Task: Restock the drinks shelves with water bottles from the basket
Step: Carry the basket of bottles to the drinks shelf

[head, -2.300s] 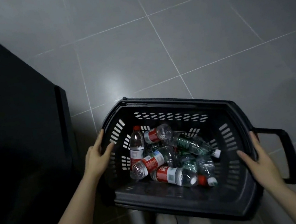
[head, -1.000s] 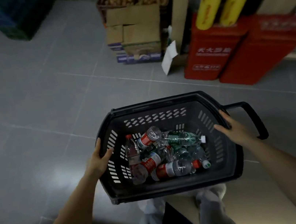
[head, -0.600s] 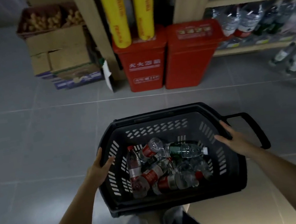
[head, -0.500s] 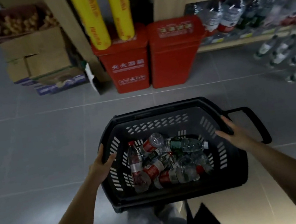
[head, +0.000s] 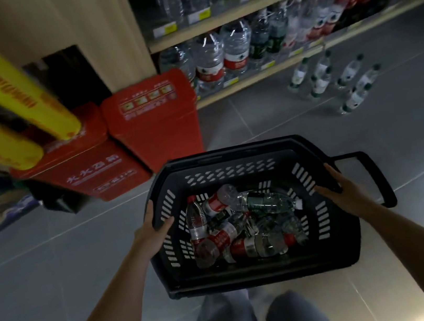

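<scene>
The black basket (head: pixel 243 155) with slotted walls sits in the lower middle of the frame. Small water bottles (head: pixel 240 227) with red and green labels lie piled inside it. The left hand (head: pixel 151 231) curls around its left rim. The right hand (head: pixel 343 190) grips the right rim. The drinks shelves (head: pixel 251 7) stand at the upper right.

Two red boxes (head: pixel 121 149) far left on grey tiled floor (head: pixel 42 268), two yellow rolls (head: pixel 15 88) leaning above them.
</scene>
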The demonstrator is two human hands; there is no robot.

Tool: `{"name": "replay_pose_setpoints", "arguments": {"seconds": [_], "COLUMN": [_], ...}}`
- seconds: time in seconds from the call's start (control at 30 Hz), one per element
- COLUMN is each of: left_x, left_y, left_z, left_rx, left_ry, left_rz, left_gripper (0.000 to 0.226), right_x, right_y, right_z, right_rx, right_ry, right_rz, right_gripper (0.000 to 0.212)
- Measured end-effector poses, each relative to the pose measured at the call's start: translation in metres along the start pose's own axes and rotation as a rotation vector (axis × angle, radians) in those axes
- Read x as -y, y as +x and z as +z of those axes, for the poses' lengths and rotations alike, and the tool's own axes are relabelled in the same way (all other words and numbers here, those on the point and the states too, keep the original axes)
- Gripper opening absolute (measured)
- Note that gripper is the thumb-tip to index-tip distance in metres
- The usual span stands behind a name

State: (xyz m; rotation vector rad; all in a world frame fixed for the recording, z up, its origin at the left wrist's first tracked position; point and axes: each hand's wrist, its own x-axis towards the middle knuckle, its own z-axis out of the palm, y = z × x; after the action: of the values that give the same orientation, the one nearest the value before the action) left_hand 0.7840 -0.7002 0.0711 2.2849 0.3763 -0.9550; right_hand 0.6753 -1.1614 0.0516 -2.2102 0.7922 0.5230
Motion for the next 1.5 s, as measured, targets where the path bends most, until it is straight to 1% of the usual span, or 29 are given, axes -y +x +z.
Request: {"name": "replay_pose_setpoints", "arguments": {"seconds": [0.13,0.23,0.4,0.53,0.67,0.73,0.87,0.93,0.97,1.1,1.3,1.43,1.5], "left_x": [-0.071,-0.122,-0.193,-0.235,-0.283,-0.3,-0.323,-0.331,-0.336,-0.348,-0.352,-0.348,-0.346], "left_y": [0.032,0.051,0.08,0.103,0.137,0.158,0.208,0.239,0.254,0.314,0.402,0.437,0.449], "left_z": [0.023,0.048,0.108,0.137,0.15,0.153,0.152,0.149,0.147,0.141,0.141,0.148,0.151], "left_rx": [0.004,-0.019,-0.047,-0.054,-0.068,-0.077,-0.071,-0.104,-0.122,-0.183,-0.265,-0.304,-0.309], "left_ry": [-0.014,-0.015,-0.061,-0.089,-0.086,-0.099,-0.11,-0.11,-0.104,-0.067,-0.076,-0.088,-0.068], "left_rz": [-0.001,-0.028,-0.047,-0.051,-0.062,-0.065,-0.075,-0.107,-0.122,-0.127,-0.108,-0.13,-0.126], "left_gripper": [0.083,0.083,0.085,0.09,0.089,0.089,0.089,0.088,0.088,0.089,0.096,0.097,0.097], "right_x": [-0.013,-0.022,-0.041,-0.047,-0.035,-0.023,-0.001,0.01,0.015,0.035,0.058,0.06,0.06], "right_y": [0.055,0.103,0.19,0.247,0.306,0.338,0.39,0.42,0.435,0.495,0.597,0.643,0.658], "right_z": [-0.053,-0.096,-0.167,-0.212,-0.243,-0.253,-0.257,-0.255,-0.254,-0.241,-0.212,-0.195,-0.188], "right_rx": [-0.003,0.002,0.109,0.129,0.155,0.15,0.168,0.174,0.171,0.146,0.157,0.186,0.172], "right_ry": [0.014,-0.04,-0.07,-0.025,-0.058,-0.069,-0.063,-0.074,-0.095,-0.137,-0.1,-0.098,-0.093], "right_rz": [0.026,0.004,-0.042,-0.098,-0.093,-0.08,-0.082,-0.087,-0.086,-0.099,-0.163,-0.194,-0.226], "right_gripper": [0.08,0.082,0.087,0.102,0.087,0.086,0.092,0.1,0.1,0.084,0.084,0.086,0.086]}}
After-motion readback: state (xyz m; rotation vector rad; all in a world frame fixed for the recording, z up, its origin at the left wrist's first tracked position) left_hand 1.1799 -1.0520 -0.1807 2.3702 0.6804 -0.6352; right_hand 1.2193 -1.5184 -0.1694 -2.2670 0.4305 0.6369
